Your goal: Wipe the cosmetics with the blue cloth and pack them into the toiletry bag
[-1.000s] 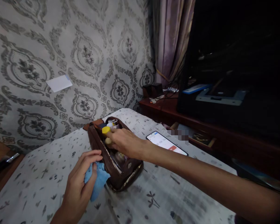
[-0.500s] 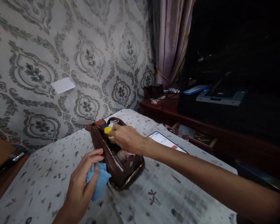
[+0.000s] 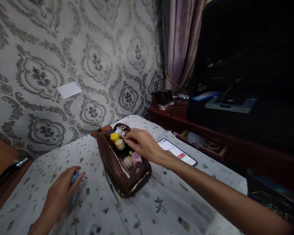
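Observation:
A brown leather pouch [image 3: 112, 163] lies open on the patterned tablecloth [image 3: 161, 209]. Inside it stand small bottles with a yellow cap [image 3: 114, 136], a cream cap [image 3: 120, 144] and a pink cap [image 3: 136, 157]. My right hand [image 3: 142, 143] reaches into the far end of the pouch, its fingertips pinched together among the bottles there; what they hold is hidden. My left hand [image 3: 61, 192] rests on the cloth to the left of the pouch, its fingers closed over a blue cloth [image 3: 74, 178], of which only a little shows.
A phone [image 3: 177, 151] with a lit screen lies on the tablecloth just right of my right wrist. Behind it stands a dark red wooden cabinet [image 3: 176, 114] with cables and a large black screen [image 3: 247, 58]. Patterned wallpaper bears a white note [image 3: 68, 89].
My left hand has drawn back from the pouch to the left with the blue cloth and now rests on the table. My right hand has moved toward the pouch's far end, uncovering the bottles.

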A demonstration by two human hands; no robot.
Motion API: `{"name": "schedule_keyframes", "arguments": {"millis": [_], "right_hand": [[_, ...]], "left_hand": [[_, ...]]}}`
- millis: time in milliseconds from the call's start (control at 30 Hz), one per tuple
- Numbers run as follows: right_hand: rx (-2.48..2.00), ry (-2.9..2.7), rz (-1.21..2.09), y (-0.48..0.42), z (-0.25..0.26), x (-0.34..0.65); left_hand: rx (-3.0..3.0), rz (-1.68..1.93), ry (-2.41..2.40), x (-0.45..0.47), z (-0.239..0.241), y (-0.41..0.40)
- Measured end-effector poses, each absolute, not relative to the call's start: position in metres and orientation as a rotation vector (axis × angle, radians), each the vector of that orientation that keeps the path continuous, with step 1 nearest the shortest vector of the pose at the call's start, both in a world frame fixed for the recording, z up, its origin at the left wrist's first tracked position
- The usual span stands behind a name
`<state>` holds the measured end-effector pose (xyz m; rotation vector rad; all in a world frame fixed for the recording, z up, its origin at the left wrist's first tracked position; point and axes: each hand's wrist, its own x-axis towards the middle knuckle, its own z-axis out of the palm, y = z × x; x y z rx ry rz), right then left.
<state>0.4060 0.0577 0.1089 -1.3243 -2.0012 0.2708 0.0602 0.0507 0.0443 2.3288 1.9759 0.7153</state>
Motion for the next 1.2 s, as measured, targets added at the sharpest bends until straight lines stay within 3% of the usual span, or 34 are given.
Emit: {"name": "schedule_keyframes", "arguments": {"millis": [233, 467, 1200], "right_hand": [[-1.490, -2.152, 0.042, 0.095, 0.132, 0.359], [-1.675, -2.202, 0.071, 0.099, 0.138, 0.347], [-1.767, -2.221, 0.232, 0.066, 0.118, 0.353]], "left_hand": [[2.188, 0.530, 1.886, 0.034, -0.004, 0.054], [2.343, 0.518, 1.871, 0.028, -0.027, 0.052], [2.409, 0.644, 1.885, 0.027, -0.041, 0.051]]}}
